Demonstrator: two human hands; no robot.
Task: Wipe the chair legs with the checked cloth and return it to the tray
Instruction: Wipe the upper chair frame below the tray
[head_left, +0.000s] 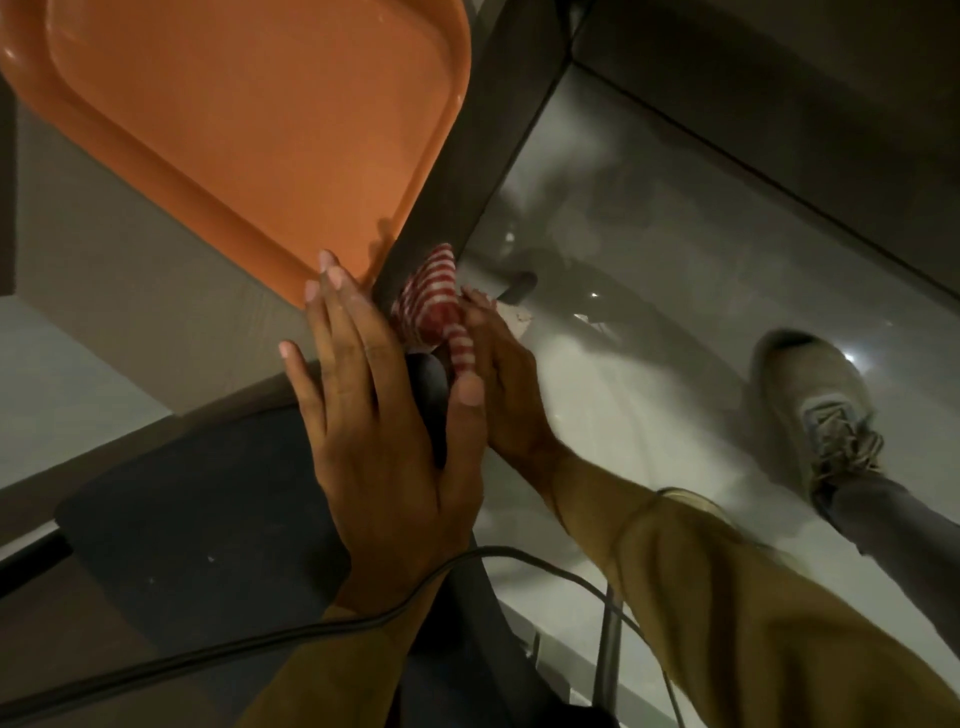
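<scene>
While my right hand (498, 374) clutches the checked cloth (434, 301) and my left hand (379, 415) lies flat, I see an orange tray (249, 130) on the bench (130, 270) above glossy grey floor (649, 260).

1. Floor (649, 291) — pale grey, glossy, with small bright glints of light.
2. Table top (130, 291) — beige, dark edge band.
3. Dark panel (805, 104) — upper right, above the floor.
4. Black cable (208, 654) — curving across the foreground.
</scene>
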